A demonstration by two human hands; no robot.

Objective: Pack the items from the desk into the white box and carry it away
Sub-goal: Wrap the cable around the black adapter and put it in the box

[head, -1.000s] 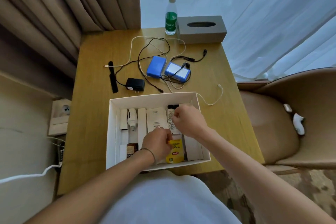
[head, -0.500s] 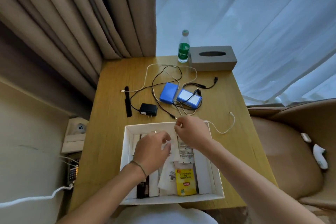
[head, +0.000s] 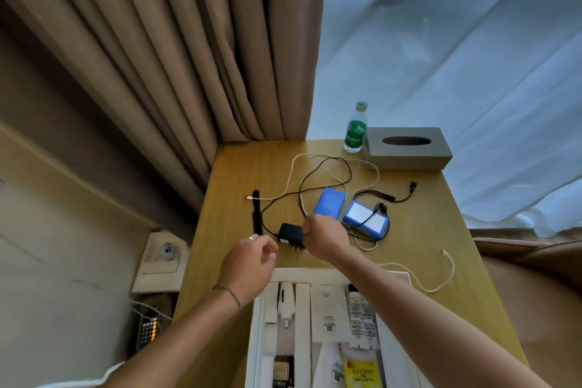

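The white box (head: pixel 318 274) sits at the near edge of the tabletop (head: pixel 425 230), already lined with tubes, small cartons and a yellow packet (head: pixel 362 372), and a strip of bare wood runs between its far rim and the loose things in the middle. Both hands reach over that rim. The right hand (head: pixel 326 238) is curled over the black charger (head: pixel 291 235), its fingertips at the charger's right end; whether they have closed on it cannot be told. The left hand (head: pixel 250 263) hovers just left of the charger, fingers loosely bent with thumb and forefinger close together, holding nothing that can be seen. Just beyond the right hand lie two blue packs (head: pixel 330 203), side by side, among tangled black and white cables (head: pixel 324 167); one white cable (head: pixel 441 274) trails toward the right edge. A black strap (head: pixel 256 214) lies near the left edge. At the far edge stand a green-labelled bottle (head: pixel 356 129) and, just beside it, a grey tissue box (head: pixel 407 148) in the far right corner. Brown curtains (head: pixel 157 57) hang behind the far left corner and a sheer white curtain (head: pixel 456 57) runs along the right side.
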